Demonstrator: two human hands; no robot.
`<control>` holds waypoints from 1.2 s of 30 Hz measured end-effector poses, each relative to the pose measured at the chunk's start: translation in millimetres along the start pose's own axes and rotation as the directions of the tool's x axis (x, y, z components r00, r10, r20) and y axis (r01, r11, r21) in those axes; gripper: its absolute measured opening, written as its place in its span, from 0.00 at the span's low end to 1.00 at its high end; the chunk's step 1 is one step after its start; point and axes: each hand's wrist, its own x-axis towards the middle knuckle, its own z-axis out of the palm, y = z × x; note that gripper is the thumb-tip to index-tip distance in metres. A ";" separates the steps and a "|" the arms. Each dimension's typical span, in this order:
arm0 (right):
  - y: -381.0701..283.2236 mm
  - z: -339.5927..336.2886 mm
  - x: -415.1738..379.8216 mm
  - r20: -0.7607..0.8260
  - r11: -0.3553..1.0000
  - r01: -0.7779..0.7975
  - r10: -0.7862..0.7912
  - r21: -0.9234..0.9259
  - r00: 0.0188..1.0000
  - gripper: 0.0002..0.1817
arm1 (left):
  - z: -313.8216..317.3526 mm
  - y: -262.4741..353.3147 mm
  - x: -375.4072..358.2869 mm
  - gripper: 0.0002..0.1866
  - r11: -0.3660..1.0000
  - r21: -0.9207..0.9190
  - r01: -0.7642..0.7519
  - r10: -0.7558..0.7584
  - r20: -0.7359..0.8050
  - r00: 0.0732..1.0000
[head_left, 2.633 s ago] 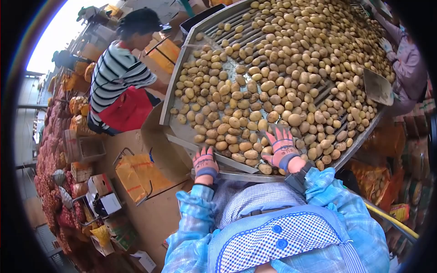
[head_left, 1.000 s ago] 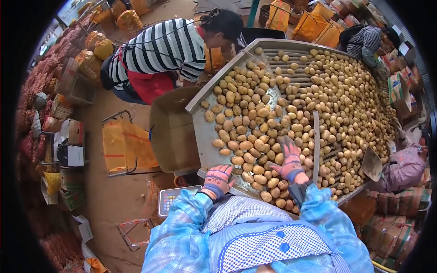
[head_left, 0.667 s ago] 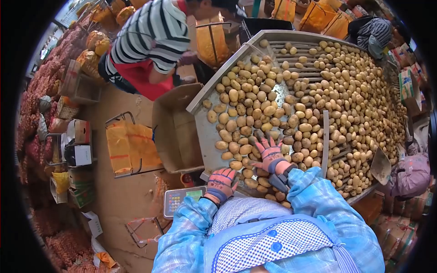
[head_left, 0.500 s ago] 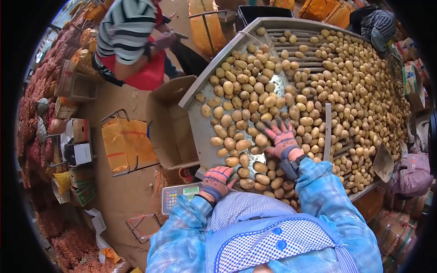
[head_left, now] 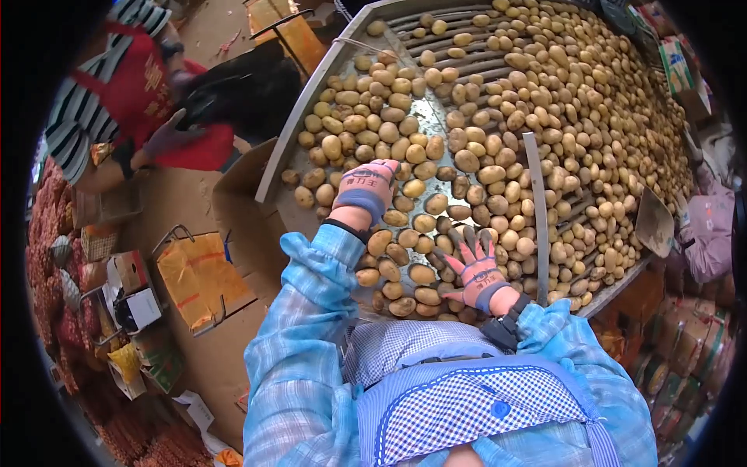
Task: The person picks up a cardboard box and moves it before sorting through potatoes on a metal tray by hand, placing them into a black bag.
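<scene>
reaching forward, in the head view, the left hand (head_left: 367,187) is now hanging over the potatoes (head_left: 467,161) on the left part of the metal table (head_left: 301,117); half a second ago it was resting by the near edge. its gloved fingers are curling down out of sight, so i cannot tell whether they are closing on a potato. the right hand (head_left: 476,272) is staying among the potatoes, left of the upright metal strip (head_left: 535,218), its fingers spreading wide apart and clamping nothing. both hands are therefore now working in the pile, instead of only the right one, i judge. the potatoes are lying loose across the table, thinning near the left hand and crowding toward the right. a co-worker in a red apron (head_left: 148,86), now standing further left, is holding a black bag-like thing (head_left: 241,89) near the cardboard box (head_left: 249,187).
</scene>
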 end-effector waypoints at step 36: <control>-20.1 8.2 -90.8 0.083 -0.811 0.096 0.176 0.577 0.981 0.23 | -0.7 77.1 -40.8 0.40 0.973 -0.056 0.223 -0.207 0.213 0.955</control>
